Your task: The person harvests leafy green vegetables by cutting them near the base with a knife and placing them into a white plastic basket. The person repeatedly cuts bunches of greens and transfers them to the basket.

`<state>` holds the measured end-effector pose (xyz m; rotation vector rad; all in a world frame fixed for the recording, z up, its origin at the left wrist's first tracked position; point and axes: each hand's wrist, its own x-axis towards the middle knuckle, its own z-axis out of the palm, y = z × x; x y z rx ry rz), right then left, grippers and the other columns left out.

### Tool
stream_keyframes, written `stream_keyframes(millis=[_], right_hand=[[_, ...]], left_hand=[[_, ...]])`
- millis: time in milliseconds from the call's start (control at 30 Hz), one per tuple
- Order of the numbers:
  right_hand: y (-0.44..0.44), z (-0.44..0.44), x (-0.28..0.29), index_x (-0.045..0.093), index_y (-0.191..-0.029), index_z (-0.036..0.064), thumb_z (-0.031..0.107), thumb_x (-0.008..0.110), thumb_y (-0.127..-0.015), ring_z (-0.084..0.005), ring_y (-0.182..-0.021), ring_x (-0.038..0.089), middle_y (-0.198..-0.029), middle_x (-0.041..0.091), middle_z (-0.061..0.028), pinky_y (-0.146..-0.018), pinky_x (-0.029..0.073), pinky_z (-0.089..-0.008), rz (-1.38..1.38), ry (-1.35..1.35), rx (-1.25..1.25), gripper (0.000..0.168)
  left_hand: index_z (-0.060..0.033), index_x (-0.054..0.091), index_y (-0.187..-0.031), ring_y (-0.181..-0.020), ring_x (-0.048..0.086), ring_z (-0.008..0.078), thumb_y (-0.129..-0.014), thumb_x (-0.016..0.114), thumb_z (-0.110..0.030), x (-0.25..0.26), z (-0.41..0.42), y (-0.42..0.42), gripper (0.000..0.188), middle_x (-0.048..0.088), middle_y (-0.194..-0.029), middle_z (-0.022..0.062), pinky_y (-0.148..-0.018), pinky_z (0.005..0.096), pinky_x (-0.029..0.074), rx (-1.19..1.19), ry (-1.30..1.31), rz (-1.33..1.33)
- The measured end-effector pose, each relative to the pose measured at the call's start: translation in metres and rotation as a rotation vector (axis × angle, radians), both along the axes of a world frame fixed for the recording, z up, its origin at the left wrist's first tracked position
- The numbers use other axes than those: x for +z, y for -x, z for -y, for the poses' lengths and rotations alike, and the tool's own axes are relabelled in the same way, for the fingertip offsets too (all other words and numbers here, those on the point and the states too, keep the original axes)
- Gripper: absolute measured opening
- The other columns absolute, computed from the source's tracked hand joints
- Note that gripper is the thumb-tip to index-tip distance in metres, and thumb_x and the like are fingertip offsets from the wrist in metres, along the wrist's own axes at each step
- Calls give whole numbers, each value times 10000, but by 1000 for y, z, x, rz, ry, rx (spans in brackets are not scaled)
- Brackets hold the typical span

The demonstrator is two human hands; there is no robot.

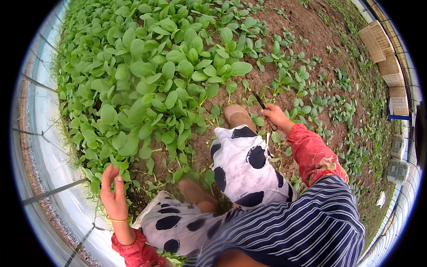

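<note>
My right hand (277, 116) grips a slim knife (259, 100) with a dark blade, low over the soil ahead of my brown boot (239, 115). The blade tip points up and to the left, close to small leafy seedlings (231, 89). At the lower left, my left hand (115, 197) is raised with thumb and fingers apart and nothing visible in it. Its fingertips are beside the edge of a dense bed of broad-leaved green vegetables (143, 70); whether they touch a leaf, I cannot tell. Cut or loose leaves (150, 163) lie on the soil between my hands.
Smaller, sparser plants (337, 106) grow in brown soil on the right. Beige plastic crates (377, 40) and grey-white crates (397, 171) line the right edge. Plastic sheeting (56, 140) with metal bars borders the left. My spotted trouser legs (247, 170) occupy the lower middle.
</note>
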<state>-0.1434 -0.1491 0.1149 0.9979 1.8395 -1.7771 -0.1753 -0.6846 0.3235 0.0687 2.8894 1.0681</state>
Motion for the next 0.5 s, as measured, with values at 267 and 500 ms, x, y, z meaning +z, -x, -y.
stream_keyframes(millis=[267, 500], right_hand=[[27, -9, -67, 503, -952, 51, 183, 519, -897, -130, -481, 514, -696, 527, -32, -415, 428, -272, -123, 264, -316, 144], [60, -14, -79, 506, -993, 44, 199, 516, -911, -114, -496, 510, -648, 509, -14, -419, 416, -250, -178, 369, -373, 176]], left_hand=[[-31, 557, -1054, -912, 583, 339, -839, 554, -231, -180, -330, 111, 294, 623, -976, 167, -812, 426, 455, -1014, 278, 137], [-47, 601, -1054, -1186, 476, 308, -864, 477, -214, -298, -448, 203, 281, 595, -1142, 116, -995, 433, 326, -1275, 715, -189]])
